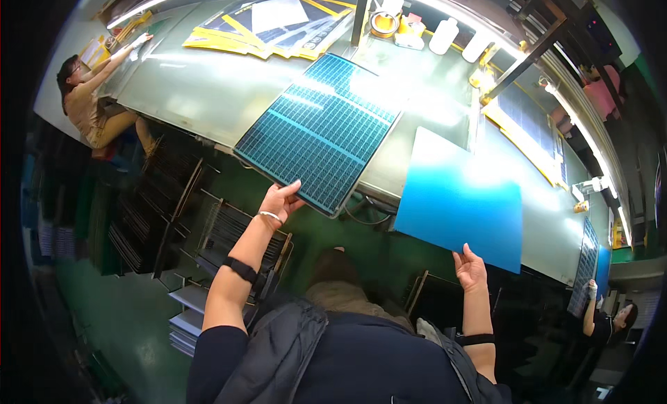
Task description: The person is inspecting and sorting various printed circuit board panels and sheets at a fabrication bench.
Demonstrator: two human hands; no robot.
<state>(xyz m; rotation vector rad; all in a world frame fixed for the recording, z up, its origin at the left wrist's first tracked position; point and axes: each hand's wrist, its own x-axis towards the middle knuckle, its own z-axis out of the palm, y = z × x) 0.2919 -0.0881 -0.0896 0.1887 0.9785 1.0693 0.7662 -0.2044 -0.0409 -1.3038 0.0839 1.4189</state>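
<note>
My left hand [281, 202] grips the near edge of a dark circuit board panel [316, 136] with a teal grid pattern, its thumb on top. The panel slants over the workbench's front edge. On the right, my right hand [472, 268] pinches the near edge of a plain bright blue sheet [462, 202] between thumb and fingers. This sheet is tilted, its far part over the bench and its near corner past the edge. A gap separates the panel from the sheet. The fingers beneath both pieces are mostly hidden.
The long pale workbench [187, 91] carries yellow-edged printed sheets [271, 29], tape rolls [384, 23] and white bottles [443, 36]. A metal post [361, 15] stands at its back. Racks of panels [229, 244] stand below left. Co-workers sit at far left [97, 102] and right [611, 324].
</note>
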